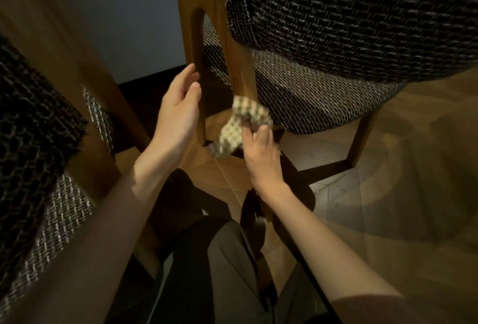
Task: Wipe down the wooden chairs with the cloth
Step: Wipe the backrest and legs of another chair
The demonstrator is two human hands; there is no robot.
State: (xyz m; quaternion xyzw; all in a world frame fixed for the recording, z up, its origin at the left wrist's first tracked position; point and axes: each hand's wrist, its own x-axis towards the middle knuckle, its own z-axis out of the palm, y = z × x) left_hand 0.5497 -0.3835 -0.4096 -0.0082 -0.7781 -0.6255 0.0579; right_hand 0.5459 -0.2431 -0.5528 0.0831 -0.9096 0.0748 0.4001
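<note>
no readable text, no labels, no brands, no numbers anywhere

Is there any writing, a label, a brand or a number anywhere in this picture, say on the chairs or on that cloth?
None: no word, label, brand, number or sign shows anywhere.
The cloth in the right hand bears only a check pattern.
The wooden chair frame, steadied by the left hand, is bare wood.
The woven upholstery shows only its weave.

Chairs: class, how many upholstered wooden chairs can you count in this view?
2. One chair fills the centre and right, its wooden post wiped with the cloth; another chair sits at the left edge. Others may lie out of frame.
</note>
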